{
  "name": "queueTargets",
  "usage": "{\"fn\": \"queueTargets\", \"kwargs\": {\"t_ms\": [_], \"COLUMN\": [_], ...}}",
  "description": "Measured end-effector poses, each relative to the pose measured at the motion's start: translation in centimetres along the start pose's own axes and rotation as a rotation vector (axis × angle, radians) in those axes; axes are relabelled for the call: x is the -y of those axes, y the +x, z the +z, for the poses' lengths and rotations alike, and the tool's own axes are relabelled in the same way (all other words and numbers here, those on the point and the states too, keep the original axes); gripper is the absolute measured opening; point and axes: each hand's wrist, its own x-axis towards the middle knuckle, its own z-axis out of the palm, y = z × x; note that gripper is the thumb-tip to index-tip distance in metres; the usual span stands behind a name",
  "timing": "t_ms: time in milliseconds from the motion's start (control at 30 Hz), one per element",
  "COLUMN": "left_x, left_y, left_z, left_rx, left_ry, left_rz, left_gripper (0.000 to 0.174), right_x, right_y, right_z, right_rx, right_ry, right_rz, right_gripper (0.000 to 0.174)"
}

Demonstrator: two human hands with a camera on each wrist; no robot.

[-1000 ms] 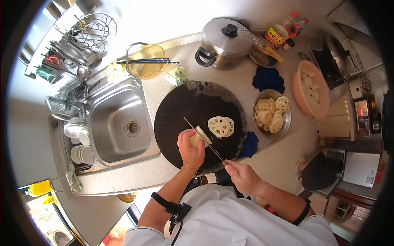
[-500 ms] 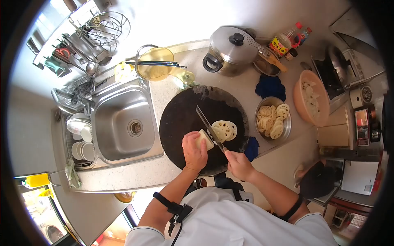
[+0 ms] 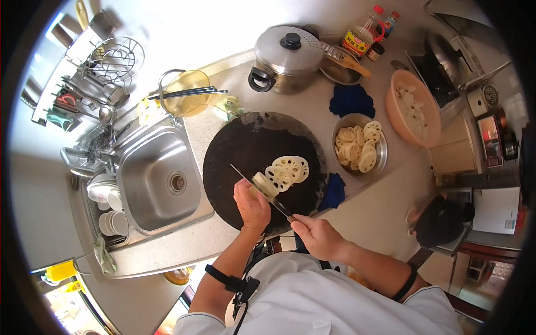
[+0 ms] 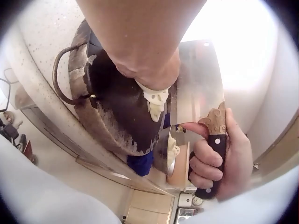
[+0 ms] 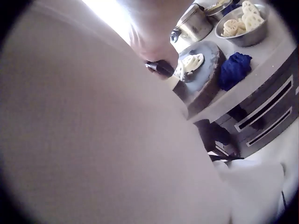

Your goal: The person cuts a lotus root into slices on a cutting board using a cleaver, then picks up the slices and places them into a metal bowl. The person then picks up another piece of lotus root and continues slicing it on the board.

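A round dark chopping block point(image 3: 234, 142) carries several pale lotus root slices point(image 3: 290, 169), overlapping in a row. My left hand point(image 3: 252, 209) holds a short piece of lotus root point(image 3: 263, 184) at their near-left end, fingers bent against it and partly hidden by the blade. My right hand point(image 3: 324, 239) grips a cleaver point(image 3: 282, 210) by its dark handle, the blade slanting across the root piece close to the left fingers. In the left wrist view the broad cleaver blade point(image 4: 198, 79) stands upright beside the left hand; the right wrist view shows the cleaver's handle end point(image 5: 161, 68).
Right of the block are a metal bowl point(image 3: 382, 156) of lotus slices, blue cloths point(image 3: 353, 100) and a peach-coloured basin point(image 3: 393, 111) with pale pieces. A pressure cooker point(image 3: 287, 58) stands behind. Left is a steel sink point(image 3: 151, 184); another person's dark-haired head point(image 3: 444, 220) shows at right.
The cleaver has gone from between the root piece and the slices to over the root piece, left of before. More slices now lie in the row than a second ago. The head view has shifted.
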Motion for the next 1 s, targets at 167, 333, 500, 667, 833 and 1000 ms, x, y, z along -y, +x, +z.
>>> {"fn": "queueTargets", "kwargs": {"t_ms": [167,333,500,667,833,1000], "left_x": [-0.3,-1.1,-1.8,-1.3,-0.8,0.1], "left_y": [0.4,1.0,0.7,0.4,0.1,-0.2], "left_z": [-0.1,-0.2,-0.4,-1.7,-1.3,-0.3], "left_rx": [0.000,-0.070,-0.027,0.020,0.047,0.033], "left_ry": [-0.042,-0.041,-0.043,-0.178,-0.185,-0.176], "left_rz": [0.000,0.108,0.073,-0.076,-0.092,-0.090], "left_gripper": [0.026,0.017,0.023,0.027,0.027,0.025], "right_x": [1.0,-3.9,-4.1,-1.0,0.8,1.1], "right_y": [1.0,5.3,6.3,3.0,0.7,0.4], "right_z": [-1.0,0.9,-0.1,-0.8,-0.2,-0.4], "right_rx": [0.151,0.151,0.091,0.115,0.061,0.116], "right_ry": [-0.004,-0.024,0.034,0.101,-0.020,-0.033], "right_rz": [0.130,0.121,0.277,0.277,0.061,0.117], "right_gripper": [0.040,0.043,0.051,0.045,0.040,0.040]}}
